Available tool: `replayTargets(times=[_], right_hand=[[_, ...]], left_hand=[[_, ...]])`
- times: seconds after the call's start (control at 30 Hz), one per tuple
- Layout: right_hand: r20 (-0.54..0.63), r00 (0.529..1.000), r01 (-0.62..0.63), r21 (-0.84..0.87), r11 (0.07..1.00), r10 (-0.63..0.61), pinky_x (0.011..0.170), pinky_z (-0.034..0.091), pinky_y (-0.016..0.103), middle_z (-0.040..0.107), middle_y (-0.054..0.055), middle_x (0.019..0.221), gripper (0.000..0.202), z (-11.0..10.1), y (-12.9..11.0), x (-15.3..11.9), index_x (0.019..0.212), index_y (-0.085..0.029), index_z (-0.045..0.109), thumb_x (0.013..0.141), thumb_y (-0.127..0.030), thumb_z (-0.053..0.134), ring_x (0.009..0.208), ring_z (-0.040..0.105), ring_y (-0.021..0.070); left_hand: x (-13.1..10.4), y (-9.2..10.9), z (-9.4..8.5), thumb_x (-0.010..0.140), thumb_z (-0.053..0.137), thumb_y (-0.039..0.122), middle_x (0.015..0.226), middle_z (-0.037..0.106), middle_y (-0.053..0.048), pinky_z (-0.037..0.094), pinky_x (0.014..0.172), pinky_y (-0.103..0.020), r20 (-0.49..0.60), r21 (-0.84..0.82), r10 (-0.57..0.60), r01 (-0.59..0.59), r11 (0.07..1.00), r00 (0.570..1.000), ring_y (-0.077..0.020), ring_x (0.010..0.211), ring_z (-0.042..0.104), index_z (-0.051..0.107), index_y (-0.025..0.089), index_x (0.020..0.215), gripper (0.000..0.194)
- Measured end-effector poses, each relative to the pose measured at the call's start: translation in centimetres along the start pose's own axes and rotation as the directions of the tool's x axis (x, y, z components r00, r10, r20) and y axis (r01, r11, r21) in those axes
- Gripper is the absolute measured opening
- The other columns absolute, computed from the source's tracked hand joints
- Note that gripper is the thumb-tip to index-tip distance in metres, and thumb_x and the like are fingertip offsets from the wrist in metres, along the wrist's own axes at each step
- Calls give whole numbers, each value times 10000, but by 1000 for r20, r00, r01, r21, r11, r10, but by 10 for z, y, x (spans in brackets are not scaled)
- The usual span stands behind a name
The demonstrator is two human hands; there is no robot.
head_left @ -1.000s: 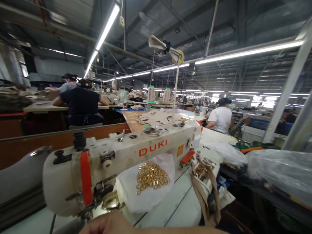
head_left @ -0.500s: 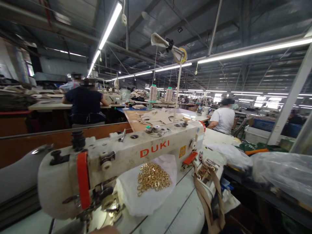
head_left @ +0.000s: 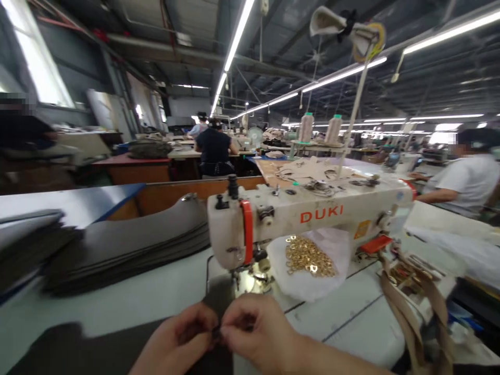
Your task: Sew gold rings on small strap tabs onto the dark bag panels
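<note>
My left hand (head_left: 183,336) and my right hand (head_left: 260,330) meet at the bottom centre, fingertips pinched close together. Between them is a small dark thing, too small and blurred to name. Dark fabric (head_left: 105,346) lies under and beside my hands, reaching toward the needle area of a white sewing machine (head_left: 289,211) marked DUKI. Behind the needle area, gold-coloured metal rings (head_left: 310,256) are heaped on a white sheet (head_left: 289,284) on the machine table.
Stacked dark panels (head_left: 136,242) lie left of the machine. At right are tan straps (head_left: 404,312) and a tray of small parts (head_left: 414,273). A thread stand (head_left: 353,114) rises behind. Co-workers sit at left, centre back and right.
The view has swung left, so the machine appears farther right and the stacked panels show more. Both hands and the dark fabric now show; before, only a bit of skin showed at the bottom edge.
</note>
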State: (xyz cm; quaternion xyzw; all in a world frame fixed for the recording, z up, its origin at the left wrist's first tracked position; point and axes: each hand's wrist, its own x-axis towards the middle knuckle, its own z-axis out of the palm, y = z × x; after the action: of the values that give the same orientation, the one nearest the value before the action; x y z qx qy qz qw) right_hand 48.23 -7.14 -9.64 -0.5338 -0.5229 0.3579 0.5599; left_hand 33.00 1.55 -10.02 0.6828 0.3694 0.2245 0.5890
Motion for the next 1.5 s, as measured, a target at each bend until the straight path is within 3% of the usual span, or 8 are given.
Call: replayTargets(times=[0.13, 0.4, 0.63, 0.87, 1.1, 1.3, 1.4, 1.5], right_hand=[[-4, 1000, 23, 75, 997, -23, 559, 428, 205, 600, -13, 624, 71, 0, -5, -2, 600, -168, 599, 667, -148, 590, 557, 535, 102], [-62, 983, 154, -210, 966, -170, 558, 411, 201, 614, 2, 665, 112, 3, -4, -6, 593, -184, 544, 687, -128, 524, 593, 541, 112], [-25, 984, 166, -203, 965, -174, 566, 417, 210, 627, 9, 700, 94, 1, -3, -7, 643, -184, 575, 718, -147, 532, 605, 553, 117], [35, 999, 1, 55, 998, -3, 629, 476, 238, 679, 16, 767, 105, -4, -2, -10, 861, -191, 624, 763, -211, 593, 678, 635, 147], [41, 999, -23, -77, 997, 26, 579, 446, 225, 645, 3, 647, 106, -6, -6, -9, 762, -182, 667, 777, -232, 575, 609, 602, 141], [82, 993, 111, -369, 923, -87, 537, 344, 211, 555, -32, 617, 139, -9, -9, -10, 686, -190, 630, 762, -123, 535, 578, 493, 112], [67, 998, 18, -321, 947, 4, 508, 318, 201, 513, -51, 561, 142, -13, -11, -10, 642, -180, 608, 719, -79, 544, 536, 461, 99], [14, 983, -177, -207, 962, 184, 495, 351, 187, 508, -64, 516, 163, -16, -12, -6, 604, -171, 578, 676, -32, 534, 490, 472, 87]], left_hand=[[-8, 24, 5, 521, 604, 185, 556, 560, 40, 413, 531, -225, -5, -158, 87, -87, 984, 996, -112, 531, 509, 524, 182, 514, 80], [-13, 29, 12, 517, 627, 143, 595, 606, 32, 438, 570, -224, -16, -298, 82, -83, 951, 996, -99, 545, 551, 552, 170, 584, 104], [-19, 23, 12, 613, 634, 123, 658, 606, 31, 468, 596, -219, -93, -127, 164, -176, 976, 982, -114, 613, 594, 566, 171, 686, 111], [-24, 21, 10, 692, 608, 164, 710, 609, 21, 503, 634, -237, -102, 14, 237, -237, 971, 966, -136, 654, 620, 562, 186, 729, 63], [-25, 23, 12, 684, 585, 134, 705, 607, 24, 504, 628, -231, -138, 131, 278, -261, 957, 951, -140, 651, 612, 560, 197, 713, 74], [-26, 24, 11, 711, 561, 129, 695, 614, 31, 512, 640, -234, -79, 258, 280, -252, 933, 957, -145, 656, 630, 561, 204, 721, 77], [-24, 31, 1, 742, 575, 169, 807, 667, 7, 521, 770, -292, -6, 416, 302, -273, 867, 953, -181, 795, 650, 597, 214, 814, 87], [-22, 30, -9, 799, 542, 227, 1043, 665, -60, 482, 917, -403, 6, 635, 415, -324, 701, 910, -237, 1008, 610, 612, 210, 973, 188]])
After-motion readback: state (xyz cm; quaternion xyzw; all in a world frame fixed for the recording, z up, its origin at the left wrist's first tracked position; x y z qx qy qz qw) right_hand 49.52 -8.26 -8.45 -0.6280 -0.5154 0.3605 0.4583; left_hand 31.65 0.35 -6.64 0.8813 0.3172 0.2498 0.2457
